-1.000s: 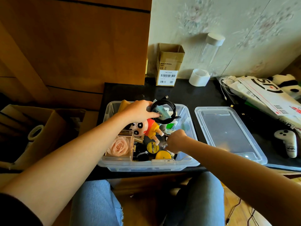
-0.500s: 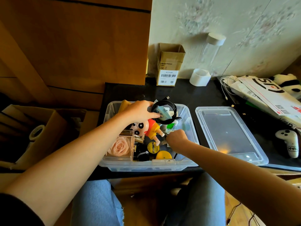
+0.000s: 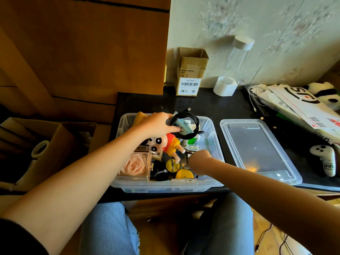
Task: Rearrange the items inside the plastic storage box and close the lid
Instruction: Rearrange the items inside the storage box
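A clear plastic storage box (image 3: 165, 186) stands at the front edge of the black desk, packed with small items. My left hand (image 3: 156, 124) holds a coiled black cable (image 3: 184, 126) together with a pale blue card above the box's far end. My right hand (image 3: 197, 160) reaches down into the right side of the box, fingers curled and hidden among the items; what they hold cannot be seen. Inside lie a cartoon boy figure (image 3: 163, 144), a pink rose in a clear case (image 3: 135, 164), a yellow tape roll (image 3: 172, 165) and a yellow disc (image 3: 184, 174). The clear lid (image 3: 257, 150) lies flat to the right.
A small cardboard carton (image 3: 190, 72) and a white tape roll (image 3: 225, 86) stand at the back by the wall. Papers (image 3: 303, 107), a panda plush (image 3: 325, 92) and a white controller (image 3: 324, 159) crowd the right. An open cardboard box (image 3: 36, 150) sits on the left.
My right hand has shifted slightly back and right inside the box. My left hand keeps the cable coil in about the same place.
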Action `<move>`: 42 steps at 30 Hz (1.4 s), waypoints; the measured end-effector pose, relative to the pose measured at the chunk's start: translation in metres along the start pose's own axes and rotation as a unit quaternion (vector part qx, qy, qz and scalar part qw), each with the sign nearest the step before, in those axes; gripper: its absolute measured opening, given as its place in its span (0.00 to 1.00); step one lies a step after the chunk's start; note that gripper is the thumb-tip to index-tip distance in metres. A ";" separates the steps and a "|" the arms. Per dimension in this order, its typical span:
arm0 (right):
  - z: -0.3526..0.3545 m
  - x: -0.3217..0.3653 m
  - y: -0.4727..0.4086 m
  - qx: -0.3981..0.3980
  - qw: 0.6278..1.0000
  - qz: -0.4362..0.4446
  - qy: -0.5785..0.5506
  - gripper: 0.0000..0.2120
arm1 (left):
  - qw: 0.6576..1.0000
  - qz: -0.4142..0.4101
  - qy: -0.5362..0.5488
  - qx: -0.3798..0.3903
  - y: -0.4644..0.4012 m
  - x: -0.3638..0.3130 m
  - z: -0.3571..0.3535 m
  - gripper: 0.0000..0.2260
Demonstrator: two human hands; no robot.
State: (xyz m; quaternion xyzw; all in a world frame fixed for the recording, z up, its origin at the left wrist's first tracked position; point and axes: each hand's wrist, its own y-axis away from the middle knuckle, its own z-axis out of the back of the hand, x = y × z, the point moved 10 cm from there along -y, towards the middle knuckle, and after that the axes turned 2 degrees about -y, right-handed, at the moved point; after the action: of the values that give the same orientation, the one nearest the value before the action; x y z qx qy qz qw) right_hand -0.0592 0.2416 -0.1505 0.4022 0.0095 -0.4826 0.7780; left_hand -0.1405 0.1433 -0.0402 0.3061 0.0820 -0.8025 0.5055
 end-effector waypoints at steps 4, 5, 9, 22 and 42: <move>0.006 -0.012 0.003 -0.046 0.998 -0.035 -0.037 0.10 | 1.000 -0.002 0.002 -0.002 0.000 -0.001 0.000 0.15; 0.005 -0.012 0.004 -0.045 0.998 -0.031 -0.031 0.10 | 1.000 -0.002 0.002 -0.003 0.000 0.000 0.000 0.15; -0.003 0.003 0.001 0.004 1.000 0.012 0.020 0.13 | 1.000 -0.001 0.005 -0.007 0.000 0.000 0.000 0.15; 0.000 -0.010 -0.002 -0.015 0.998 -0.066 -0.020 0.12 | 1.000 -0.002 0.003 -0.009 -0.001 0.001 -0.001 0.15; 0.008 -0.021 -0.009 -0.073 0.972 -0.055 -0.218 0.19 | 1.000 -0.004 0.001 -0.010 -0.004 0.002 -0.002 0.15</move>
State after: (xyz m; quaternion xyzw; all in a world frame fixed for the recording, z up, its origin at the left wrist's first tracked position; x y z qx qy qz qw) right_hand -0.0802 0.2502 -0.1416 0.2284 -0.1033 -0.5984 0.7610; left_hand -0.1439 0.1444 -0.0440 0.3020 0.0917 -0.8034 0.5050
